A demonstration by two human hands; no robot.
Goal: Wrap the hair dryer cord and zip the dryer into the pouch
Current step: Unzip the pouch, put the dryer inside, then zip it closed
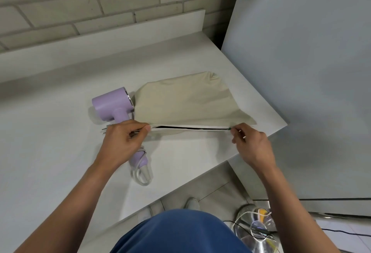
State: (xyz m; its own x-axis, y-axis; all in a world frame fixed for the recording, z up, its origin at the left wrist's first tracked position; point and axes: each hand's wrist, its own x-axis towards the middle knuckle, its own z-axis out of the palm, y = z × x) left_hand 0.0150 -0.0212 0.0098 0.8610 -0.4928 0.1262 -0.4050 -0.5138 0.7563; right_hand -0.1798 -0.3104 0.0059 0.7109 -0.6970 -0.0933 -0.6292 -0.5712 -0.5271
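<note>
A lilac hair dryer (pixel 113 104) lies on the white counter (pixel 50 132), its handle toward me with the white cord (pixel 141 170) wound around it. A beige fabric pouch (pixel 188 102) lies flat to its right, with the zipper edge (pixel 188 128) nearest me showing a thin dark gap. My left hand (pixel 124 140) pinches the pouch's left zipper end and covers part of the dryer handle. At the right end, my right hand (pixel 251 144) holds the small green zipper pull (pixel 229 128).
A brick wall and a low white backsplash (pixel 100 37) run behind the counter. A large pale appliance panel (pixel 301 72) stands at the right. The counter edge runs diagonally just right of the pouch. On the floor below sit a metal bowl (pixel 255 232) and cables.
</note>
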